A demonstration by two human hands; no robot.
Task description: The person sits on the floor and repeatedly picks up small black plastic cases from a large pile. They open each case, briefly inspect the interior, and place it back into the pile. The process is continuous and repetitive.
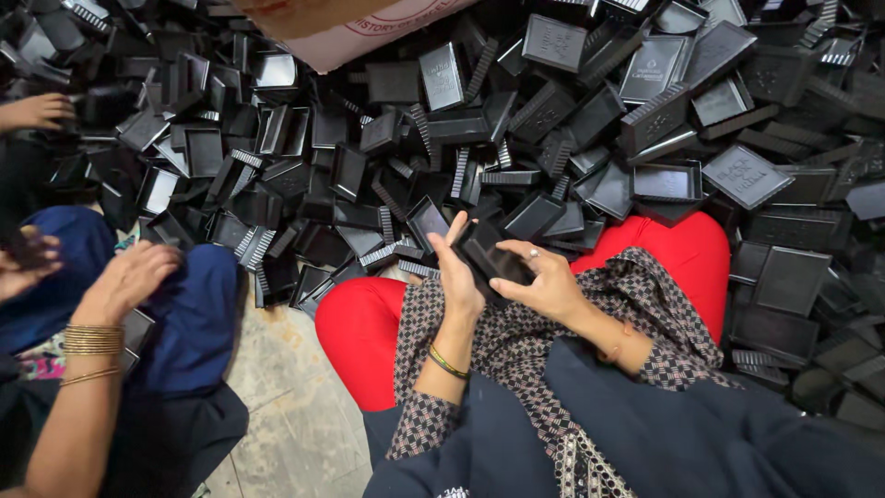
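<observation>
While the left hand (pixel 458 277) curls its fingers along the near-left edge of a black plastic tray (pixel 489 260), the right hand (pixel 546 281) grips it from the right, fingers closed over it, above red-clad knees (pixel 369 323); loose black trays (pixel 516 138) heap beyond, a co-worker's hand (pixel 129 277) far left

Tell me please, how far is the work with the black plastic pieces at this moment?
Done: no finished stack or sorted batch shows in this view, so that cannot be judged. In hand: the left hand and right hand together hold one black plastic box piece above the red-clothed knees. Left: a large heap of loose black trays and lids covers the floor all around. A co-worker's hand is busy nearby.
</observation>
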